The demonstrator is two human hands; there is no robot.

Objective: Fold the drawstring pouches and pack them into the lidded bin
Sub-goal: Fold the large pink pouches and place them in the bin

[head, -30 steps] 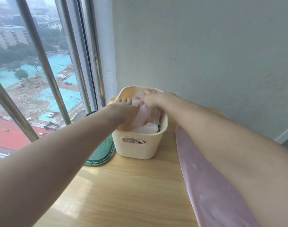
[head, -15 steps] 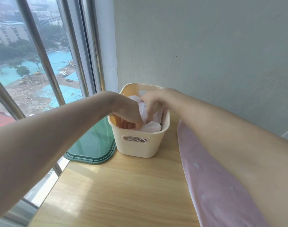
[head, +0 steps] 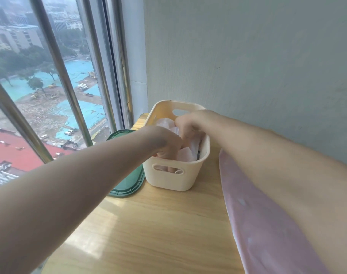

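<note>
Both your hands, left hand (head: 168,149) and right hand (head: 185,125), reach into one bin (head: 174,178), fingers curled among the pouches (head: 185,155); whether they grip any pouch, and how many pouches there are, cannot be told.

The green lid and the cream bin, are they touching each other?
Cannot tell. In the head view the green lid lies flat on the table directly left of the cream bin, but the left forearm covers much of their meeting line, hiding any gap.

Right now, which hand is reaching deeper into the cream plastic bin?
The left hand. Its fingertips show through the cream plastic bin's near handle slot, while the right hand stays up by the pale pink pouches.
</note>
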